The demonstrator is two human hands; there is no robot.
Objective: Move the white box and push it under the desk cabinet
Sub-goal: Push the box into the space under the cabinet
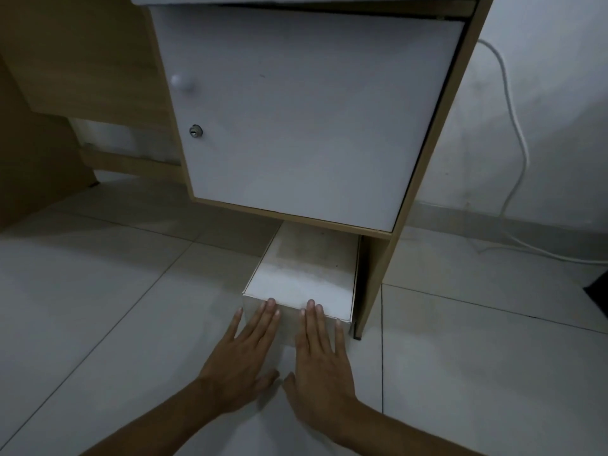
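Pressing flat with fingers spread, the left hand (245,353) and right hand (320,353) rest side by side on the near face of the white box (306,278) at lower centre, gripping nothing. Its far half lies under the desk cabinet (296,120), close beside the wooden side panel (375,278). A white cable (518,133) trails down the wall at right.
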